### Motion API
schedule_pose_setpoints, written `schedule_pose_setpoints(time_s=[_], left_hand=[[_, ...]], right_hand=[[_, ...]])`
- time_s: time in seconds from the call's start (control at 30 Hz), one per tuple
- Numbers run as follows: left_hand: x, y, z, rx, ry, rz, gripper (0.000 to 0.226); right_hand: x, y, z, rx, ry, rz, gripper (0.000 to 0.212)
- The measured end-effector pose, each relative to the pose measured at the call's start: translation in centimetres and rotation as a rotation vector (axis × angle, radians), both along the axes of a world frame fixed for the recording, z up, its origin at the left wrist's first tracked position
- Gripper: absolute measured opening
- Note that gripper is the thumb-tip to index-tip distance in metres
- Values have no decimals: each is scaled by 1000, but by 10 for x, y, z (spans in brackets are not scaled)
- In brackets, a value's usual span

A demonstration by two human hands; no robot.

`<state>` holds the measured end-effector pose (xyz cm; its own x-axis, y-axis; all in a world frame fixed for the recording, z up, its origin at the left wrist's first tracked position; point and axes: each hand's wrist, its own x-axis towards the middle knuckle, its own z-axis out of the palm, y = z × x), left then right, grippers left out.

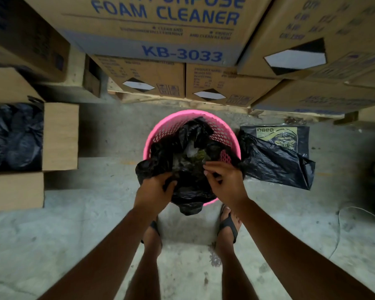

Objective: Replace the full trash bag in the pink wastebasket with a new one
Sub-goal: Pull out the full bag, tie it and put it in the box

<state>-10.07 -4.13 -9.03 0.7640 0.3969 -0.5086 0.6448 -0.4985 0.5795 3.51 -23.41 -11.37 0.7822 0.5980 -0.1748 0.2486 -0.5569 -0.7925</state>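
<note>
The pink wastebasket (171, 124) stands on the concrete floor in front of my feet. A black trash bag (188, 144) sits in it, holding green and pale rubbish, and its rim is partly pulled off the basket's near edge. My left hand (155, 191) grips the bag's near-left edge. My right hand (224, 182) pinches the bag's near-right edge. A loose black bag (275, 165) lies on the floor just right of the basket, on top of a pack of bags (277, 135) with a yellow label.
Stacked cardboard boxes (160, 29) on wooden pallets rise right behind the basket. An open box (60, 135) holding filled black bags stands at the left. A thin cable (342, 213) lies on the floor at the right. My sandalled feet (227, 226) are just behind the basket.
</note>
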Motion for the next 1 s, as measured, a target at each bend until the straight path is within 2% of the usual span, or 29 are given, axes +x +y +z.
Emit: schedule_pose_setpoints(time_s=[0.07,0.13,0.17,0.27,0.33,0.4,0.47,0.53,0.6,0.67,0.77,0.83,0.9,0.93,1.0], left_hand=[[-1,-1,6,36,-191,58,18],[-1,7,8,128,-347,120,24],[-2,14,6,170,-345,165,32],[-5,37,-9,167,-78,335,73],[-2,44,-17,100,37,369,86],[4,50,-22,7,42,442,77],[8,55,-22,54,32,455,47],[11,57,-15,125,12,462,23],[15,54,-2,116,-11,493,14],[20,47,24,119,-73,468,18],[25,28,84,-39,-248,471,34],[27,15,115,-288,-286,467,56],[26,6,121,-517,-295,450,68],[26,4,117,-551,-295,435,67],[30,4,106,-493,-296,425,49]], right_hand=[[-5,-6,4,38,-24,3,17],[-7,-17,6,73,-92,-62,16],[-7,-23,6,74,-138,-111,17],[1,-36,0,-46,-208,-267,31],[10,-42,-10,-214,-142,-334,50],[18,-45,-19,-267,-27,-372,58],[25,-41,-19,-218,50,-405,48],[28,-31,-7,-186,7,-400,34],[27,-19,12,-113,-13,-382,29],[25,-8,37,-25,6,-386,30],[19,3,80,134,57,-377,39],[13,8,96,216,204,-362,49],[6,9,98,232,342,-361,51],[3,9,96,205,348,-351,47],[1,8,93,174,329,-334,34]])
